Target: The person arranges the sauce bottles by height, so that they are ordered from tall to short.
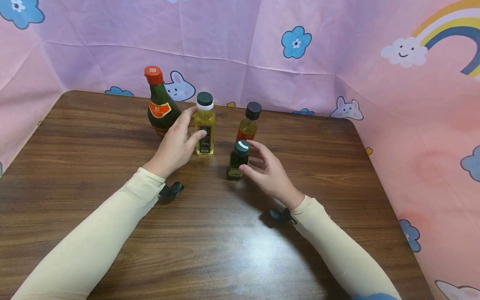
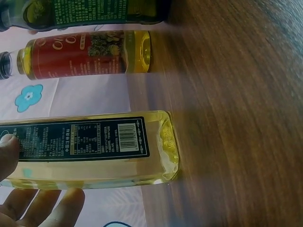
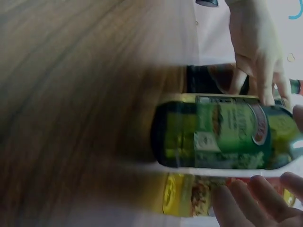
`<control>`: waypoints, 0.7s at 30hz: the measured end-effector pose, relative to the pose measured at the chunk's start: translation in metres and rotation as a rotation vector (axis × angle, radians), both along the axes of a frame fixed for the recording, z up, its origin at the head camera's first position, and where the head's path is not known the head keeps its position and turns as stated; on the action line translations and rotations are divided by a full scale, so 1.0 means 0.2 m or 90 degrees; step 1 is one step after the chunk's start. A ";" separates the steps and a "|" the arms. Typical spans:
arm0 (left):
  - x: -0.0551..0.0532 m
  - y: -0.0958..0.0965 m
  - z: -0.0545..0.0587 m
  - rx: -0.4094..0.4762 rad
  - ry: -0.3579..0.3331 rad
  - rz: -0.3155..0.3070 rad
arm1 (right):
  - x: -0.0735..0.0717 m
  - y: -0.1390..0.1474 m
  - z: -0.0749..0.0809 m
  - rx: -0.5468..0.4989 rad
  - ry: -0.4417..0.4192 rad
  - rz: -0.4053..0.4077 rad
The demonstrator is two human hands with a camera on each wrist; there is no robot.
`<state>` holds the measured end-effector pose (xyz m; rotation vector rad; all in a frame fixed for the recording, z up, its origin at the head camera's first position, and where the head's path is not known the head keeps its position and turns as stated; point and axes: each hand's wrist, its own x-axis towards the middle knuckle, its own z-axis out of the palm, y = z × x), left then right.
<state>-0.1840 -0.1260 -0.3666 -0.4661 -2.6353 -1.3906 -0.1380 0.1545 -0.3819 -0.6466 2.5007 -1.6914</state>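
Four-sided and clear, a yellow oil bottle [image 1: 208,121] stands upright on the table. My left hand [image 1: 175,143] holds it, thumb over its dark label [image 2: 109,139] and fingers at its left side. My right hand [image 1: 271,173] curves loosely around the right side of a small dark-green oil bottle [image 1: 235,163], also upright; its thumb is close to the glass, and whether it touches cannot be told. In the right wrist view the right fingers [image 3: 236,198] stand apart from that green-labelled bottle. Behind it stands a red-labelled oil bottle [image 1: 248,126].
A large dark bottle with a red cap [image 1: 159,102] stands at the back left, partly behind my left hand. The wooden table [image 1: 180,250] meets patterned cloth [image 1: 221,46] at the back and sides. Black wrist-worn pieces [image 1: 171,190] hang below both wrists.
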 end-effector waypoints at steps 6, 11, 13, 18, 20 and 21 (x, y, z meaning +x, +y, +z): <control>0.00 0.00 0.00 -0.001 0.000 -0.001 | 0.00 -0.04 -0.02 0.029 0.051 -0.006; 0.00 0.00 0.00 -0.002 0.000 0.001 | 0.01 -0.04 -0.03 0.035 0.073 -0.010; 0.00 0.00 0.00 -0.003 -0.002 0.003 | 0.01 -0.04 -0.03 0.035 0.081 -0.008; 0.00 0.00 0.00 -0.003 -0.004 0.004 | 0.01 -0.04 -0.04 0.043 0.099 -0.003; 0.00 0.00 0.00 -0.002 -0.005 0.003 | 0.01 -0.04 -0.04 0.052 0.112 -0.003; 0.00 0.00 0.00 -0.002 -0.006 0.003 | 0.01 -0.04 -0.04 0.056 0.119 -0.003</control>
